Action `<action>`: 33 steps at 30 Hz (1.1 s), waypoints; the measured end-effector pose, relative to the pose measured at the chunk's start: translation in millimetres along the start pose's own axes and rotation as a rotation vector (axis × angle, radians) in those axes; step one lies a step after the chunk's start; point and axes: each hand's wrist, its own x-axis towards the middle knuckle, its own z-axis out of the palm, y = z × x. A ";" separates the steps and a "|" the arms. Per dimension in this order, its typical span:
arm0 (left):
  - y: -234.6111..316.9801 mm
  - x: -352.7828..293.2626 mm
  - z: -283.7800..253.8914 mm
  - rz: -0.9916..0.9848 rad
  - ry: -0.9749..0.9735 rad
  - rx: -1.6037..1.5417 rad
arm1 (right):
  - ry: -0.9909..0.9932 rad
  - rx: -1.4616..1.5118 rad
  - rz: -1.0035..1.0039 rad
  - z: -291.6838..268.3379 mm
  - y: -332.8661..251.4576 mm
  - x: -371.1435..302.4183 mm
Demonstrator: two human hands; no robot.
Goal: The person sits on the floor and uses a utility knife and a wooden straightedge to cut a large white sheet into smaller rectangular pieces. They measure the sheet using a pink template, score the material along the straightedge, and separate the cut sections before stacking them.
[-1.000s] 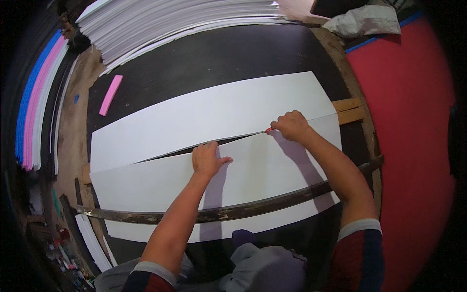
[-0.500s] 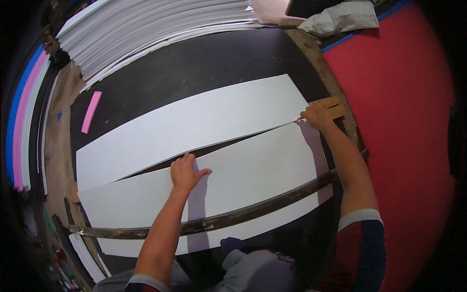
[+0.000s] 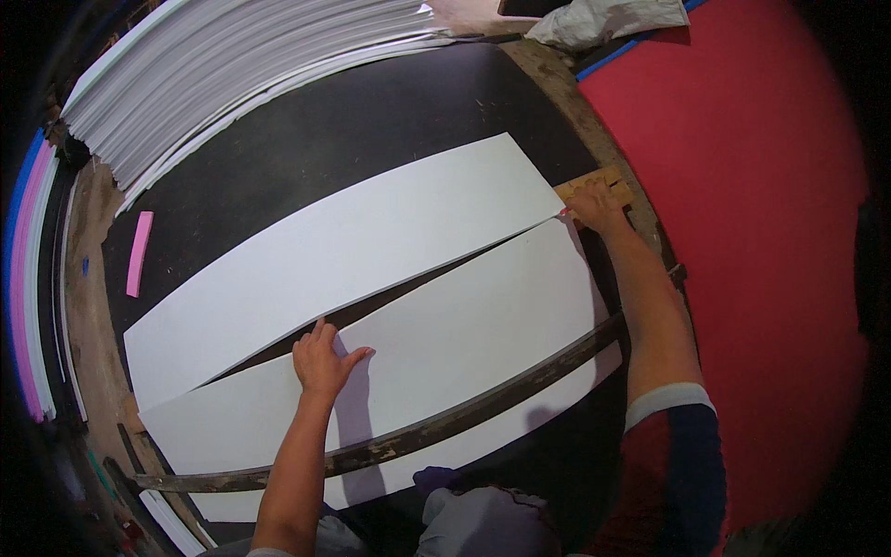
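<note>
A white foam-like sheet lies on a dark mat in two long pieces, a far piece (image 3: 343,246) and a near piece (image 3: 455,320), with a narrow dark gap between them. My left hand (image 3: 321,360) rests on the near piece, fingertips at the gap, thumb stretched out to the right. At the right end of the gap, my right hand (image 3: 594,204) is closed around a small red tool (image 3: 563,213), mostly hidden by the fingers; its kind I cannot make out. That hand is over a yellowish wooden strip (image 3: 617,178) at the sheet's edge.
A long dark, worn bar (image 3: 408,449) crosses the near piece. A thin pink strip (image 3: 139,253) lies on the black mat (image 3: 371,111) at the left. Behind rises a tall stack of white sheets (image 3: 251,70). A large red sheet (image 3: 742,232) spreads along the right.
My right hand has moved a little rightward along the gap to the sheet's right edge. My left hand stays on the near piece. The whole view has shifted and turned slightly.
</note>
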 end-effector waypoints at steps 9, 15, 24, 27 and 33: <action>-5.3 -3.0 5.2 0.053 0.091 -0.003 | -0.174 -0.134 0.031 -10.4 0.5 6.3; -5.0 -3.5 1.0 0.054 0.111 -0.017 | -0.258 -0.321 0.054 -22.3 -8.4 11.5; -2.9 2.2 1.5 0.051 0.051 -0.021 | -0.314 -0.269 0.167 -28.1 -5.8 11.9; -15.2 2.6 5.7 0.038 0.085 0.010 | -0.261 -0.023 0.154 -67.8 -15.6 3.5; 1.9 5.1 4.8 0.003 0.033 -0.084 | -0.287 0.196 0.148 -31.6 5.0 -2.8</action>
